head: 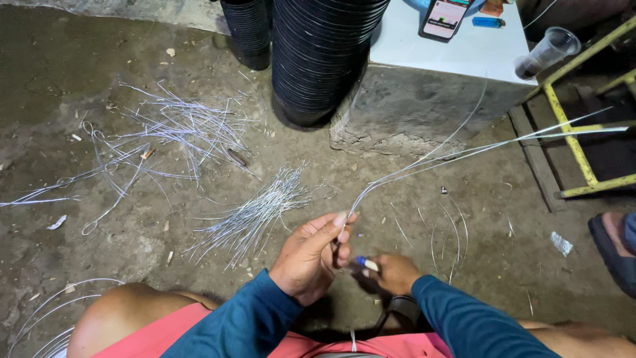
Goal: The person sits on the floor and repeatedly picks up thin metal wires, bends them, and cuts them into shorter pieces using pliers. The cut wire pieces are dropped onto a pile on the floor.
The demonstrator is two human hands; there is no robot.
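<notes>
**Thin wire strands pinched at one end, tool held just below**

At the bottom edge of the frame lie the person's bare knees and coral-red shorts, with dark teal sleeves reaching forward from them. The left hand [310, 260], just below centre, is closed in a pinch: thumb and fingertips press together on the near ends of several long thin silvery wire strands [464, 151]. Gathered this way, the strands stay bunched at the grip while their free lengths arc away to the upper right, past the yellow metal frame [575, 151] at the right edge. The right hand [396, 273], just beside and slightly lower, is curled shut around a small tool with a blue-and-white handle [366, 264], its tip pointing at the pinched ends; what kind of tool it is cannot be told.

On the bare concrete floor [59, 73], a heap of short cut wire pieces [255, 212] lies just left of the hands, within easy reach, and a looser scatter of longer wire offcuts [175, 126] spreads across the upper left. At top centre stand tall stacks of black plastic pots [321, 56]. Beside them a white-topped block serves as a table [424, 50], carrying a phone [442, 18], a blue lighter [488, 22] and, at its right corner, a clear plastic cup [546, 53] holding a dark drink. A sandalled foot [613, 248] shows at the right edge.
</notes>
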